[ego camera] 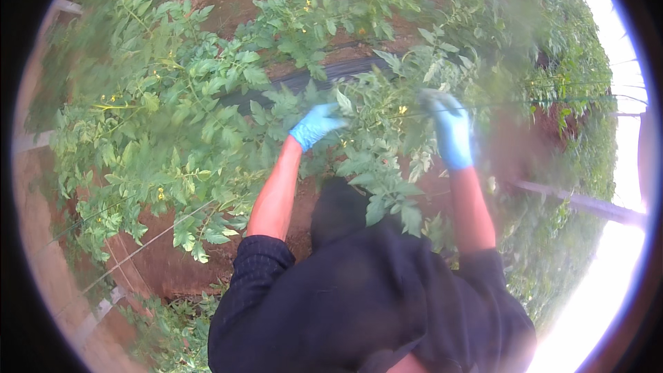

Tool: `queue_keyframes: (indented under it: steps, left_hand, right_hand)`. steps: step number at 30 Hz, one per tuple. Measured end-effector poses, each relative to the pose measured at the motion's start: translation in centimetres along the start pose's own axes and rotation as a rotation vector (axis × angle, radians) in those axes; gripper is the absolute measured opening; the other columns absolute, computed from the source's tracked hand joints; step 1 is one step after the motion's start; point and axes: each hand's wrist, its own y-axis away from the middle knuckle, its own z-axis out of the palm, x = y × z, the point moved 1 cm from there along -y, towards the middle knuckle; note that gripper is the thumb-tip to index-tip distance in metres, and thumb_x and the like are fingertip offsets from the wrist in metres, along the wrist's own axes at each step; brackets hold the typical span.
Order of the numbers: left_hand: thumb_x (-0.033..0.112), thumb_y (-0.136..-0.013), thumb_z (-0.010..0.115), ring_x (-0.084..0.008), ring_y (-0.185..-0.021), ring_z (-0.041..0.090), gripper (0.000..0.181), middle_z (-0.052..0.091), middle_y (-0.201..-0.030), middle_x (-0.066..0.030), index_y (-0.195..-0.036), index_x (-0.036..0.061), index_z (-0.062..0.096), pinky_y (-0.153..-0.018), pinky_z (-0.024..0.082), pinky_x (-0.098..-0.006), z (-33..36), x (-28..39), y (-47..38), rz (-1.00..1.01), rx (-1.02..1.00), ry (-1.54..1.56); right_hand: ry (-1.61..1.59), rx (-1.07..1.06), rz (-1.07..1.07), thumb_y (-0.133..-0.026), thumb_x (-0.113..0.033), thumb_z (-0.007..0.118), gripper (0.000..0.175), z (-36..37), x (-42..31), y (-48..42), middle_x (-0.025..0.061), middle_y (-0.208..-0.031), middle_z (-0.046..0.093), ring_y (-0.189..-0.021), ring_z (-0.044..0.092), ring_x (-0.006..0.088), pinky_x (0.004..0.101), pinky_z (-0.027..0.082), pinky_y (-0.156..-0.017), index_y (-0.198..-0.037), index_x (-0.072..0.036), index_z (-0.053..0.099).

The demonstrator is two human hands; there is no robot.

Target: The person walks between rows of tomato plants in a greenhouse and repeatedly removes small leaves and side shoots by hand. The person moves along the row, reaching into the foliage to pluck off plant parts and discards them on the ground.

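Observation:
My left hand, in a blue disposable glove, reaches into the leaves of a tomato plant. Its fingers are spread at the edge of the foliage, and I see nothing held between them. On the plant's other side is my right hand, gloved the same way and blurred. A thin green line runs across at that hand's height. The right fingertips look greyish and smeared; whether they grip the line, a stem or nothing is unclear. Small yellow flowers show between the two hands.
More tomato plants crowd the left, and a tall leafy row rises at the right. Black plastic sheeting covers part of the brown soil. A pale string slants across lower left; a post juts in from the right.

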Motion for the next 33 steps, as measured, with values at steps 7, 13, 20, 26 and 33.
queue_keyframes:
  steps: [7,13,20,26,33]
  left_hand:
    - [0.007,-0.094,0.062,-0.0099,-0.087,0.065,0.03,0.073,-0.112,0.001,-0.122,0.0089,0.072,-0.078,0.053,-0.0285,-5.3,-7.1,2.6,-0.232,0.583,0.284]
    - [0.005,-0.091,0.062,-0.0138,-0.079,0.066,0.028,0.074,-0.106,-0.0008,-0.116,0.0105,0.074,-0.073,0.055,-0.0325,-3.6,-13.5,4.2,-0.357,0.69,0.289]
    - [0.026,-0.083,0.074,-0.0317,-0.124,0.059,0.043,0.071,-0.118,-0.0104,-0.125,0.0173,0.071,-0.105,0.047,-0.0431,-0.4,-7.6,1.6,0.372,0.432,-1.011]
    - [0.031,-0.082,0.073,-0.0352,-0.121,0.062,0.056,0.07,-0.122,-0.015,-0.136,0.0163,0.064,-0.104,0.049,-0.0439,-1.0,-5.0,-2.9,0.142,-0.312,-1.339]
    - [0.029,-0.085,0.071,-0.0355,-0.11,0.068,0.046,0.071,-0.123,-0.0166,-0.128,0.0127,0.069,-0.096,0.053,-0.0443,-1.8,-5.3,-1.9,-0.25,-0.356,-0.783]
  right_hand:
    - [0.244,0.293,-0.123,-0.099,-0.02,0.064,0.021,-5.3,-0.6,5.1,0.0079,-0.098,0.071,-0.092,0.067,0.0173,0.0327,0.055,-0.081,-0.105,-0.002,0.074]
    - [0.233,0.086,0.424,-0.096,-0.017,0.064,0.031,-8.0,9.7,11.5,0.0085,-0.106,0.073,-0.092,0.068,0.0172,0.0307,0.054,-0.085,-0.122,-0.003,0.07]
    - [0.648,-0.027,0.637,-0.085,-0.03,0.067,0.071,-11.2,21.9,19.7,0.0277,-0.134,0.063,-0.121,0.065,0.0378,0.0415,0.051,-0.101,-0.146,0.001,0.051]
    - [0.594,-0.033,0.846,-0.087,-0.029,0.066,0.059,-12.6,29.7,26.3,0.0232,-0.131,0.068,-0.124,0.064,0.0331,0.0396,0.049,-0.104,-0.139,-0.001,0.06]
    - [0.41,-0.077,0.831,-0.089,-0.023,0.066,0.052,-13.7,32.2,30.3,0.0172,-0.12,0.072,-0.107,0.069,0.0245,0.035,0.053,-0.093,-0.135,0.002,0.062]
